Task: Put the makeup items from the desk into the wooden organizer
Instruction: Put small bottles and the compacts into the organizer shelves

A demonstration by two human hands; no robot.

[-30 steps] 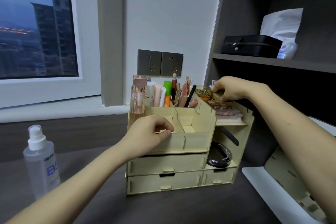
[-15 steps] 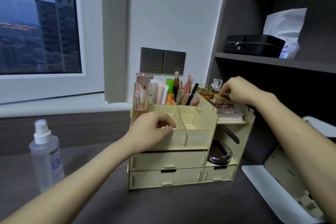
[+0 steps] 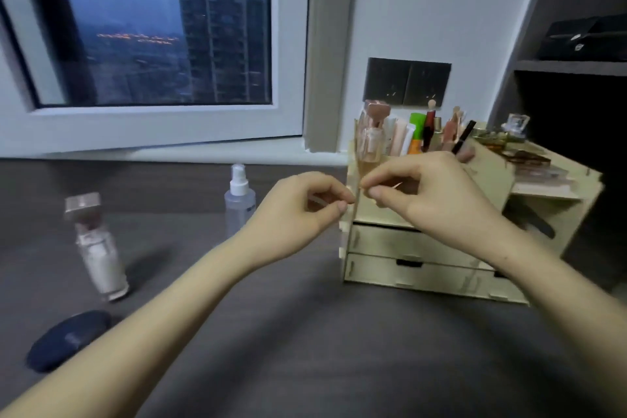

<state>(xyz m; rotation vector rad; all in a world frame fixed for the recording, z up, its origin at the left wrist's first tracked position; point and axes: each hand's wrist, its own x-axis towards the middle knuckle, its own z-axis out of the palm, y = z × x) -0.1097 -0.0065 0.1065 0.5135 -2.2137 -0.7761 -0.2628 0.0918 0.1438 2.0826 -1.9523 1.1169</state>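
Observation:
The pale wooden organizer (image 3: pixel 420 270) stands on the dark desk at the right, with tubes and brushes (image 3: pixel 417 134) upright in its top and palettes (image 3: pixel 527 161) on its side shelf. On the desk to the left are a clear spray bottle (image 3: pixel 239 204), a pale bottle with a rose-gold cap (image 3: pixel 98 248) and a dark oval compact (image 3: pixel 68 339). My left hand (image 3: pixel 302 214) has curled fingers, thumb tip against the organizer's left front corner; blur hides any hold. My right hand (image 3: pixel 427 197) pinches a thin orange-tipped stick (image 3: pixel 397 185) at that same corner.
A window and its sill (image 3: pixel 169 149) run along the back left. Two dark wall sockets (image 3: pixel 409 81) sit behind the organizer. A dark shelf unit at the right holds a black case (image 3: pixel 583 39). A small glass bottle (image 3: pixel 517 122) stands behind the organizer.
The view has swung left, showing more desk items. My right hand left the palettes on the side shelf and came to the organizer's left corner. My left hand slid left off the front wall.

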